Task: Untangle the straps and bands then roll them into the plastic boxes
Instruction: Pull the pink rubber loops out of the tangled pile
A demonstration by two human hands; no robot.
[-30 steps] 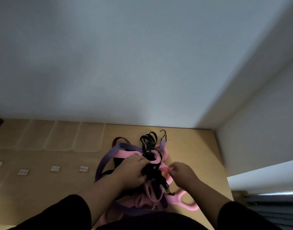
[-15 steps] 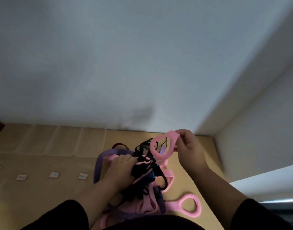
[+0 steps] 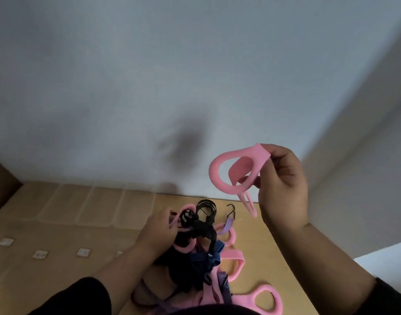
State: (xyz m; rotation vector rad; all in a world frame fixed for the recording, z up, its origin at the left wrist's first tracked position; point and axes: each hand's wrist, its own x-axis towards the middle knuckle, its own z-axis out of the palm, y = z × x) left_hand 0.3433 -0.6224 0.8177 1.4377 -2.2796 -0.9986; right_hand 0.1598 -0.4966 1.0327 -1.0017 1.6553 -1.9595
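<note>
Pinching the pink band point(image 3: 234, 172) aloft, the right hand point(image 3: 283, 185) risks snagging its trailing end on the tangle point(image 3: 199, 251) that the left hand point(image 3: 159, 228) grips on the table point(image 3: 258, 226), dragging other straps along.

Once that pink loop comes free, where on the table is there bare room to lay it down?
Bare wood lies right of the tangled pile of straps and bands, up to the table's right edge. More lies between the small white labels and the left forearm. The row of clear plastic boxes crowds the wall; the left hand grips the pile.
</note>
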